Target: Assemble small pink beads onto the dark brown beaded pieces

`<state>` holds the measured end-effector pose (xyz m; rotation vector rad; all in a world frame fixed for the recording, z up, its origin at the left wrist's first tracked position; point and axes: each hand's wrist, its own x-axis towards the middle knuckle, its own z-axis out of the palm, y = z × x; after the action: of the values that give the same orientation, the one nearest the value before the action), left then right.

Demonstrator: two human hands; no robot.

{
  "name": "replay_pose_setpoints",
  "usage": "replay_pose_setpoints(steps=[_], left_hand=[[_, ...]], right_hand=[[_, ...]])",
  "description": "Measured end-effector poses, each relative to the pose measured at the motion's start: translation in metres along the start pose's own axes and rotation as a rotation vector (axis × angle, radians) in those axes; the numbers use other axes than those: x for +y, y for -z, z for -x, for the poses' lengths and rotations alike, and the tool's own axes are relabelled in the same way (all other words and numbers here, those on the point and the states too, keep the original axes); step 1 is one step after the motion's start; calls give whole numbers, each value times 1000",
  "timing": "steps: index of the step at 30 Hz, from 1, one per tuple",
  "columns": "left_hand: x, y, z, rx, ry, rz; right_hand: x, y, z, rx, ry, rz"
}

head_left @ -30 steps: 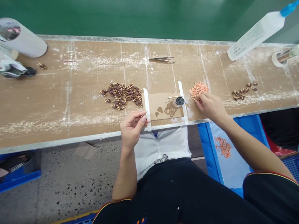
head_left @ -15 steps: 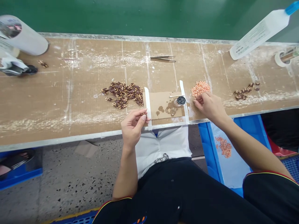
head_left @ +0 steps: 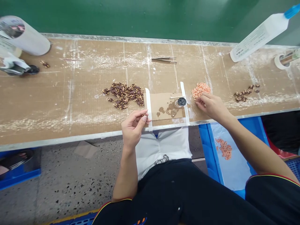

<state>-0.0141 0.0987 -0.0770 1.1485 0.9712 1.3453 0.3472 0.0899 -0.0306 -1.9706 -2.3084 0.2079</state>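
Observation:
My left hand (head_left: pixel 136 123) is over the table's front edge, thumb and fingertips pinched on a tiny dark and gold piece. That piece resembles those in the dark brown and gold pile (head_left: pixel 125 95) lying behind it. At the near edge of a heap of small orange pieces (head_left: pixel 201 89), my right hand (head_left: pixel 209 105) has its thumb and fingers pressed together; what they hold, if anything, is hidden. Between the hands lies a stained cardboard sheet (head_left: pixel 161 104), taped at both sides. On it are a small pot with black contents (head_left: pixel 182 101) and a thin white-tipped stick (head_left: pixel 177 97).
Tweezers (head_left: pixel 164 60) lie farther back. A white bottle with a blue cap (head_left: pixel 260 36) stands back right, near a tape roll (head_left: pixel 280 62). More brown pieces (head_left: pixel 243 94) lie right. A white cylinder (head_left: pixel 30 37) stands left. Below the table is a blue tray (head_left: pixel 208 153).
The view has shifted very slightly. My right hand stays at the orange heap with a small finger movement, and my left hand keeps its pinch.

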Motion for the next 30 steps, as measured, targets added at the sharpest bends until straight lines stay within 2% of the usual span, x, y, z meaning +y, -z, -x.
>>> replay_pose_setpoints(steps=[5,11,19,26,30], left_hand=[[1,-1,1,13,68,-4],[2,-3,1,24,75,3],[6,-6,1,29,73,10],[7,-6,-1,6,93,71],[7,-6,-3,14,112,102]], right_hand=[[9,6,0,-51,13,-127],[14,9,-5,-108,41,-128],[15,21,-7,-164,170,-82],[14,22,-2,-178,149,-127],[13,19,-1,-143,128,-127]])
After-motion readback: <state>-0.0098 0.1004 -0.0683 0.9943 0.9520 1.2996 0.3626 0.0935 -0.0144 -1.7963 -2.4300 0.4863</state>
